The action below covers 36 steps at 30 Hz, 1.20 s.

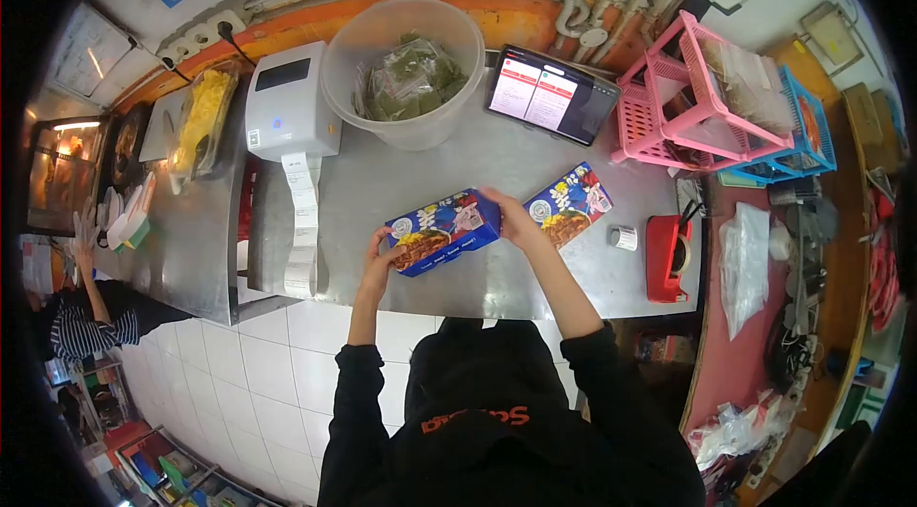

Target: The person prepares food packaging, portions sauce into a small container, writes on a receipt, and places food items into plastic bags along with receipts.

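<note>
The hands hold one blue printed cardboard box (443,231) between them, just above the shiny steel desk (401,178). The left hand (382,257) grips the box's left end, with the fingers curled around it. The right hand (514,218) is pressed on the box's right end. The box is tilted, with its right end a bit higher.

A second blue printed box (569,204) lies flat on the desk just beside the right hand. Near that one is a small white roll of tape (623,238), and next to it a red tape holder (668,259).

Farther back sits a big clear plastic tub (405,69) with bags of green leaves inside. A white label printer (289,102) stands to its left, with a long paper strip (303,225) hanging down. A black tablet (551,95) leans to the right of the tub, beside a pink plastic rack (681,106).
</note>
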Motion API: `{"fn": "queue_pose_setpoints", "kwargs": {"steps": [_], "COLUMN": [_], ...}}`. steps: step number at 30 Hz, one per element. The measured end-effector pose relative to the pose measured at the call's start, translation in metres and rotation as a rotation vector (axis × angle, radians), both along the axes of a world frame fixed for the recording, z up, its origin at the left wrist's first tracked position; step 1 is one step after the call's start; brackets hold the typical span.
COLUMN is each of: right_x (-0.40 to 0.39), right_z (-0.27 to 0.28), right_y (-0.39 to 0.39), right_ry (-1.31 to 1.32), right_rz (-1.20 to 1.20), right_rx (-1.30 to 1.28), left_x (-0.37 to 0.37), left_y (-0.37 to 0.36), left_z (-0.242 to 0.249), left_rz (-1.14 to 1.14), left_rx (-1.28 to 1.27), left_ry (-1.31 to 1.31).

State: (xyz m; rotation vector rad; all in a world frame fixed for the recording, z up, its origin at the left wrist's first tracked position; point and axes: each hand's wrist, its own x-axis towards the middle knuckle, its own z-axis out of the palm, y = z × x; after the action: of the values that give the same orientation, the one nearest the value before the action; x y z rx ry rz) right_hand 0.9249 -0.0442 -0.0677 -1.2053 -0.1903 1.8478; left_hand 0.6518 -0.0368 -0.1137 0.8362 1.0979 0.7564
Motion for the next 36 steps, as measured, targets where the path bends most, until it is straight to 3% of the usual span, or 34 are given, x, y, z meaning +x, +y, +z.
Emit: {"fn": "queue_pose_setpoints", "kwargs": {"steps": [1, 2, 4, 5, 6, 9, 13, 16, 22, 24, 25, 26, 28, 31, 32, 34, 35, 36], "right_x": [-0.001, -0.001, 0.002, 0.0, 0.0, -0.007, -0.021, -0.022, -0.009, -0.011, -0.01, -0.003, 0.001, -0.009, -0.015, -0.025, -0.024, -0.025], "right_z": [0.002, -0.016, -0.072, -0.065, -0.068, -0.1, -0.064, -0.066, -0.08, -0.078, -0.069, -0.06, -0.04, -0.037, -0.04, -0.042, -0.043, -0.048], "right_y": [0.003, 0.005, 0.01, 0.007, 0.003, -0.009, -0.029, -0.037, -0.044, -0.046, -0.048, -0.05, -0.055, -0.069, -0.075, -0.084, -0.086, -0.088], "right_ry": [-0.258, -0.262, -0.944, -1.191, -1.193, -1.108, -1.01, -0.875, -0.659, -0.464, -0.456, -0.331, -0.196, 0.073, 0.077, -0.022, 0.02, 0.026], "right_rz": [0.235, 0.226, 0.349, 0.409, 0.407, 0.216, 0.252, 0.035, 0.104, -0.019, -0.018, -0.06, -0.086, -0.282, -0.281, -0.315, -0.347, -0.353], "right_rx": [0.052, 0.048, 0.038, 0.14, 0.137, 0.133, 0.129, 0.174, 0.139, 0.101, 0.103, 0.094, 0.086, 0.227, 0.227, 0.158, 0.113, 0.109], "left_x": [0.004, 0.006, 0.011, 0.011, 0.011, 0.021, 0.028, 0.034, 0.037, 0.04, 0.044, 0.048, 0.058, 0.066, 0.072, 0.083, 0.077, 0.072], "left_y": [-0.002, -0.004, -0.007, -0.012, -0.016, -0.026, -0.026, -0.026, -0.025, -0.034, -0.038, -0.042, -0.049, -0.052, -0.055, -0.058, -0.056, -0.054], "left_z": [0.004, 0.008, 0.002, -0.014, -0.023, -0.013, -0.034, -0.041, -0.017, -0.023, -0.008, 0.006, 0.026, 0.017, 0.014, 0.015, -0.008, -0.007], "left_rz": [-0.007, -0.004, -0.007, 0.062, 0.133, 0.196, 0.108, 0.135, 0.145, 0.246, 0.18, 0.185, 0.124, 0.112, 0.115, 0.231, 0.096, 0.09], "left_rx": [-0.002, 0.007, 0.019, 0.122, 0.224, 0.138, 0.225, 0.257, 0.015, -0.146, -0.25, -0.246, -0.332, -0.466, -0.465, -0.313, -0.095, -0.097], "left_ry": [-0.004, 0.027, 0.05, 0.14, 0.23, 0.367, 0.424, 0.437, 0.238, -0.061, -0.157, -0.15, -0.381, -0.519, -0.515, 0.083, 0.255, 0.262]}}
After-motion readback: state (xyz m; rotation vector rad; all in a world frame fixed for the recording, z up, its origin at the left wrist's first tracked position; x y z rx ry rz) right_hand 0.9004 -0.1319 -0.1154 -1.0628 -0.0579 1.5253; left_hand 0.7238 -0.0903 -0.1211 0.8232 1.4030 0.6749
